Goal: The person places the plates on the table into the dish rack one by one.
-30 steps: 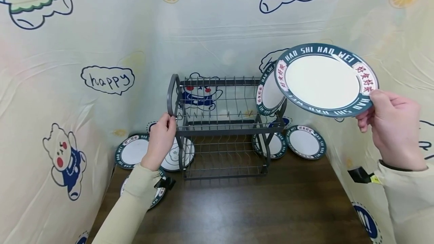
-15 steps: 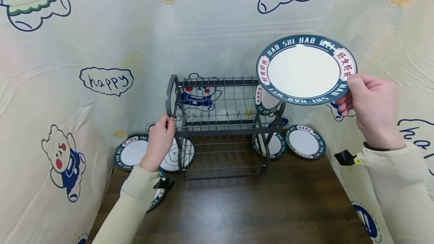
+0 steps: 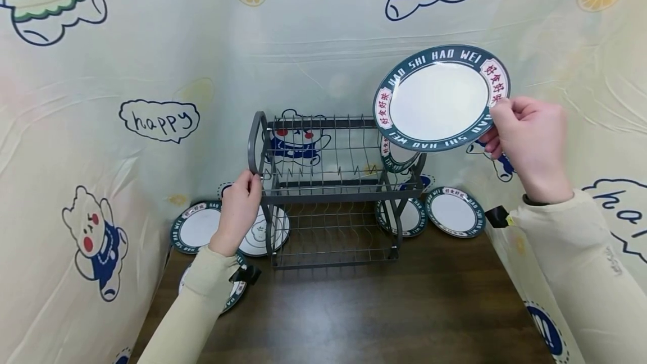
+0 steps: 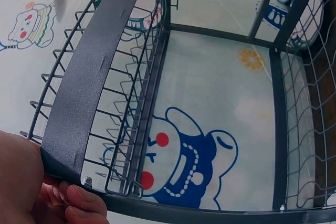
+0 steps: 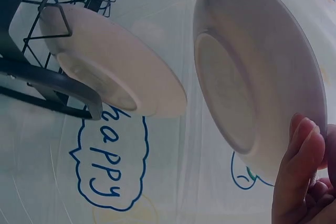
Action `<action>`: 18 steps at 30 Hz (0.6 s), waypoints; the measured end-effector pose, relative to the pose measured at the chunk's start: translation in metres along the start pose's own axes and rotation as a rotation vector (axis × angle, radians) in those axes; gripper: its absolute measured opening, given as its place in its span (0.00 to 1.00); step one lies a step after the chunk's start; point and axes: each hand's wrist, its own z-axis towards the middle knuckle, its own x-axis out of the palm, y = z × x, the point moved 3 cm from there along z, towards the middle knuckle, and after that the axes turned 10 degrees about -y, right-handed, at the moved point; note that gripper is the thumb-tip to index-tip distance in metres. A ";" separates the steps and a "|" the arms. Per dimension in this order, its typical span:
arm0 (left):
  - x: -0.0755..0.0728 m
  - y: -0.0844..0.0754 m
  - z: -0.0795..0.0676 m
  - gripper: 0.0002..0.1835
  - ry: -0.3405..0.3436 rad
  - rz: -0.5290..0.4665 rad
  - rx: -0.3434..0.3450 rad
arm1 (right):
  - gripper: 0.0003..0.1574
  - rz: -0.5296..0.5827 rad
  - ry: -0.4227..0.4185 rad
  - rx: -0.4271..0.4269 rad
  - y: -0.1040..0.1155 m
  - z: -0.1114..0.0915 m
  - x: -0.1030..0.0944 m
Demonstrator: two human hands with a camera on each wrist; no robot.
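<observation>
In the head view, the held plate [image 3: 440, 100] carries "HAO SHI HAO WEI" in white capitals around its dark green rim, the same words upside down along the lower edge, with red Chinese characters in pale panels at either side; "happy" is written in a cloud on the wall cloth [image 3: 202, 49]. The plate is round with a glossy white centre, raised at a tilt near the right end of the wire rack [image 3: 343, 198], partly covering the racked plate [image 3: 398, 154] in the upper tier. The right hand [image 3: 531, 142] pinches its right edge, thumb on the face. A second ago plate and hand were farther right and somewhat lower; the left hand [image 3: 236, 209] has stayed on the rack's left side. In the left wrist view, that hand's fingers curl closely beneath the frame's end. In the right wrist view, the held plate shows a pale underside with a raised foot ring, fingers against it near the edge; it is apart from the racked plate, and "happy" reads sideways below.
</observation>
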 end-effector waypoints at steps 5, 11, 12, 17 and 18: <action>0.000 -0.001 0.000 0.17 0.007 -0.002 -0.009 | 0.24 -0.085 -0.008 -0.060 0.005 -0.001 0.006; -0.002 -0.002 0.000 0.16 0.018 -0.006 -0.021 | 0.25 -0.193 -0.034 -0.172 0.015 -0.001 0.016; -0.002 -0.002 0.000 0.16 0.019 -0.006 -0.022 | 0.25 -0.209 -0.037 -0.188 0.016 -0.001 0.018; -0.001 -0.002 0.000 0.17 0.018 -0.003 -0.021 | 0.24 -0.274 -0.055 -0.263 0.019 0.000 0.029; -0.001 -0.002 -0.001 0.17 0.016 -0.001 -0.019 | 0.24 -0.282 -0.055 -0.271 0.020 0.000 0.030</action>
